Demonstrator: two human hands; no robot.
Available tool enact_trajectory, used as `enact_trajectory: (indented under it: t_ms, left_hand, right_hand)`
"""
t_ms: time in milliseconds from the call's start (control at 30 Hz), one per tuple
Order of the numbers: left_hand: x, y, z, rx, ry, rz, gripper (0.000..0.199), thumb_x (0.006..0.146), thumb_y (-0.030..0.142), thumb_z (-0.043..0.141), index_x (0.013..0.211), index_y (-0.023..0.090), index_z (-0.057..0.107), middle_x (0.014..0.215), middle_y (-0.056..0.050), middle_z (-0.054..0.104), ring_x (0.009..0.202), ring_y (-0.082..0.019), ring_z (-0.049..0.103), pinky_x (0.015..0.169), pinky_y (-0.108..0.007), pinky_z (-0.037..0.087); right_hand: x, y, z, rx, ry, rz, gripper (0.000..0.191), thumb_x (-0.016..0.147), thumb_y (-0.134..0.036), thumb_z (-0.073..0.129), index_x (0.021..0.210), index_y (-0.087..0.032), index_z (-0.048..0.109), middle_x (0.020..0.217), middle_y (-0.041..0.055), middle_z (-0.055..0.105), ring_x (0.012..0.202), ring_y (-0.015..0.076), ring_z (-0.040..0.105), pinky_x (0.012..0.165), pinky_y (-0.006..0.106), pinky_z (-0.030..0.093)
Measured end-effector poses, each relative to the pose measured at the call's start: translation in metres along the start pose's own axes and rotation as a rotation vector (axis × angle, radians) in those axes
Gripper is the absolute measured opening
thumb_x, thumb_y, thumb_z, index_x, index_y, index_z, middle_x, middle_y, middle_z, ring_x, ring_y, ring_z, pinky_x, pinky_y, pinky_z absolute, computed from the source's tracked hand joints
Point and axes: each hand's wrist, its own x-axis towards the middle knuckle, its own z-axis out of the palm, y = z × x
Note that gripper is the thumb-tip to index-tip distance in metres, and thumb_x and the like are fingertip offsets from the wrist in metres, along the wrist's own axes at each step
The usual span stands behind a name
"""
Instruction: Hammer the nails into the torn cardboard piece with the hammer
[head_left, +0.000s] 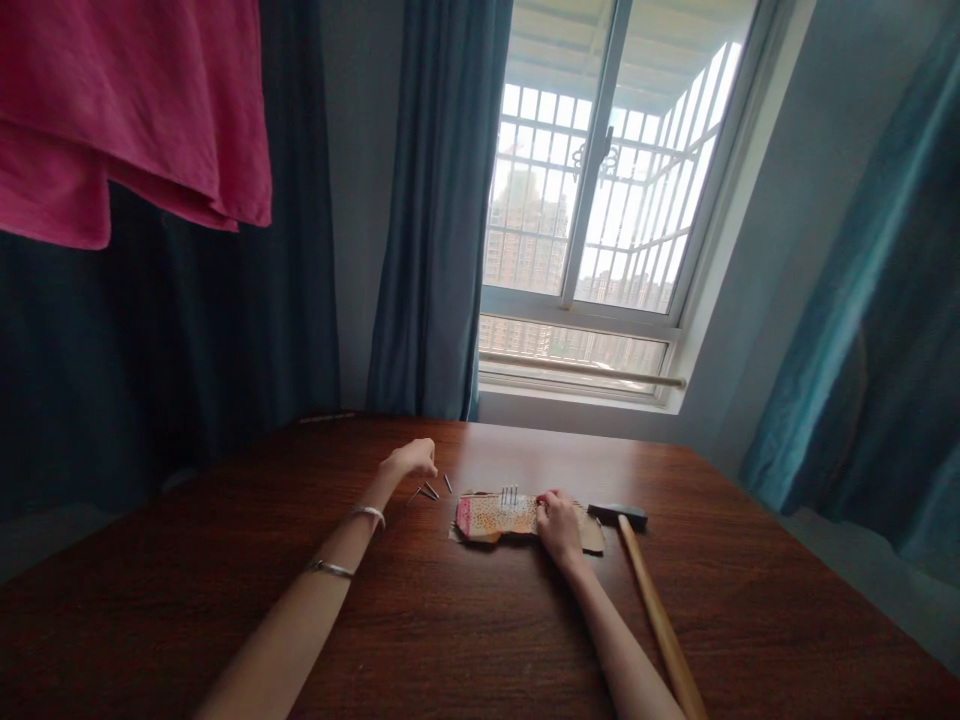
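Observation:
A worn, speckled board (487, 517) lies on the brown table, pink at its left end. Several nails (509, 495) stand upright in a row near its back edge. My right hand (559, 525) rests on the board right of these nails, its fingers bent and closed on it. Further left, my left hand (411, 458) is just above the table, fingers curled together and pointing down; whatever they may hold is hidden. Loose nails (428, 491) lie just below this hand, and a single nail (448, 483) lies to their right.
Right of the board lies a hammer (652, 590), its dark head at the back and its wooden handle reaching toward the front. The table (420, 620) ends at blue curtains (435, 220) and a window (585, 200). Pink cloth (150, 120) hangs at upper left.

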Motion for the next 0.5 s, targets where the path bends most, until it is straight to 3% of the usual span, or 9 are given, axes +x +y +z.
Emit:
enact_trajectory:
  t_ms: [100,167,333,500]
  left_hand:
    - [-0.011,-0.012,-0.005,-0.002,-0.226,-0.101,0.018,0.048,0.019,0.071,0.043,0.011,0.056,0.044,-0.005,0.054,0.045,-0.014,0.05,0.048,-0.024,0.039]
    - [-0.018,-0.011,-0.004,-0.033,-0.285,-0.148,0.022,0.043,0.018,0.074,0.04,0.012,0.054,0.041,-0.004,0.052,0.043,-0.013,0.048,0.045,-0.025,0.039]
    - [-0.03,0.001,-0.003,-0.073,-0.269,-0.177,0.026,0.038,0.022,0.078,0.044,0.013,0.054,0.038,-0.003,0.049,0.043,-0.015,0.047,0.043,-0.026,0.038]
    - [-0.036,0.003,-0.002,-0.12,-0.211,-0.158,0.031,0.044,0.032,0.077,0.047,0.014,0.052,0.036,-0.001,0.046,0.042,-0.015,0.047,0.044,-0.026,0.039]
  right_hand:
    - [-0.001,-0.001,-0.001,0.003,0.004,-0.002,0.024,0.075,-0.014,0.043,0.082,-0.018,0.066,0.09,0.0096,0.063,0.09,0.0205,0.057,0.081,0.027,0.04]
    - [-0.001,-0.001,-0.002,0.004,0.004,-0.003,0.024,0.075,-0.014,0.044,0.082,-0.018,0.066,0.09,0.0093,0.063,0.09,0.0206,0.057,0.082,0.027,0.04]
    - [-0.001,-0.001,-0.001,0.008,0.007,-0.008,0.023,0.075,-0.014,0.044,0.082,-0.018,0.066,0.09,0.0091,0.063,0.091,0.0204,0.057,0.082,0.027,0.04]
    - [-0.001,0.001,0.0,0.019,0.003,-0.009,0.024,0.076,-0.014,0.044,0.083,-0.018,0.067,0.09,0.0091,0.063,0.09,0.02,0.057,0.081,0.027,0.04]
